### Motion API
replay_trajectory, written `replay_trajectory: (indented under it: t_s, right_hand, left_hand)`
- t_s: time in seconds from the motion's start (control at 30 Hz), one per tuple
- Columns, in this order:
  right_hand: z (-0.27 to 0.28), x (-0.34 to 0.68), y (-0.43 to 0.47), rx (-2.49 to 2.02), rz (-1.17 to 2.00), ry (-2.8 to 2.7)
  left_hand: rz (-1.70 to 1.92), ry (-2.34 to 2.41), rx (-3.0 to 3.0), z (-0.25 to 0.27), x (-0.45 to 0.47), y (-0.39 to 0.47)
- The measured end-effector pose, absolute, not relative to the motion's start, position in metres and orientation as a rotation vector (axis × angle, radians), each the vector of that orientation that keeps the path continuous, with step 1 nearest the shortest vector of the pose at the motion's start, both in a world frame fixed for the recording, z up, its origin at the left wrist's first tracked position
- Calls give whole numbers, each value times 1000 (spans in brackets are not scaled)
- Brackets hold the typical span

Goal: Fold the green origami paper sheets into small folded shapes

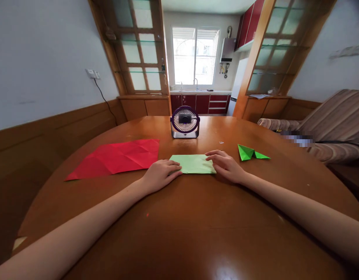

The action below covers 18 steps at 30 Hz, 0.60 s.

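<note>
A pale green sheet of folded paper [197,164] lies flat on the wooden table, long side across my view, with its far left corner slanted. My left hand [163,174] rests over the paper's left end, fingers stretched out and lying flat. At the other end, my right hand [226,166] has its fingers loosely bent and apart, with the fingertips over the paper's right edge. Whether those fingertips press down on it I cannot tell. Both hands partly hide the paper's ends.
Left of my hands lies a large creased red paper sheet [118,157]. A folded bright green paper piece [246,152] stands to the right. Beyond the pale paper is a small purple desk fan [185,120]. The round table [179,217] curves away on both sides.
</note>
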State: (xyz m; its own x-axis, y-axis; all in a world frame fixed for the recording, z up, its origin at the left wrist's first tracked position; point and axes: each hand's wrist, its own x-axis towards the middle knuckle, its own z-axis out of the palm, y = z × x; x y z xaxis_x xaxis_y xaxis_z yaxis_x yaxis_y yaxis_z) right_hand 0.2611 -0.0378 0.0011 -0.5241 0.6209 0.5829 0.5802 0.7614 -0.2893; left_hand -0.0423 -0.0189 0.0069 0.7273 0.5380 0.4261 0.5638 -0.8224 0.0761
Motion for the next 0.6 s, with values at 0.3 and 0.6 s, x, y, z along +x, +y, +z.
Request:
replay_trajectory:
  t_s: [0.3, 0.6]
  right_hand:
    - [3, 248, -48, -821, -41, -2389]
    - [1, 246, -50, -768, -263, -2350]
  left_hand:
    - [-715, -800, -2802, 2, -42, -19]
    - [-925, -990, -2620, 3, -42, -23]
